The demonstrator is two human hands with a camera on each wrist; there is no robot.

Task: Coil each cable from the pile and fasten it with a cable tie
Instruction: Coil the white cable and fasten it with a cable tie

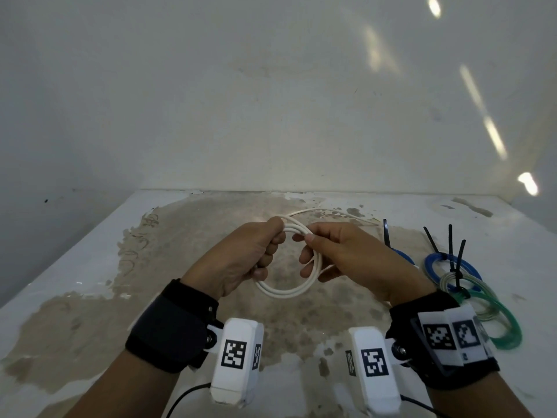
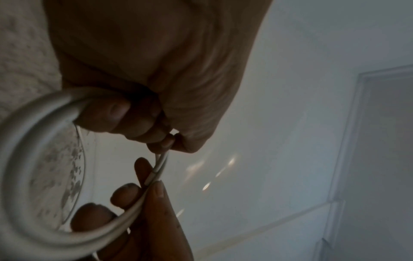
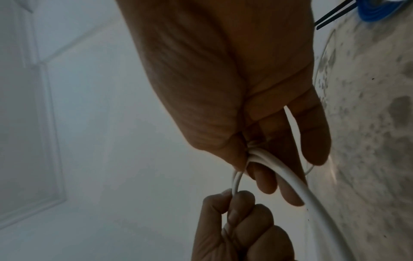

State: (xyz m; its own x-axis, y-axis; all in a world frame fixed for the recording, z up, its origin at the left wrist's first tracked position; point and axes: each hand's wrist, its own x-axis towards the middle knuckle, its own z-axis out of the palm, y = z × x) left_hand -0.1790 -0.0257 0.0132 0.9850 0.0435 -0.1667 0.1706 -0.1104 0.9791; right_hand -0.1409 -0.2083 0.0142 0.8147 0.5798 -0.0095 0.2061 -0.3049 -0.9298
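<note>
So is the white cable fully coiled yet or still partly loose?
Partly loose. The white cable forms loops held by the left hand and right hand, but a tail trails across the table.

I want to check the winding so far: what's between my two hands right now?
In the head view, only the white cable spans the gap: its top strands run from the left hand to the right hand, both gripping it.

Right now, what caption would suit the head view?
Two hands, left hand and right hand, wind a white cable beside tied coils.
</note>
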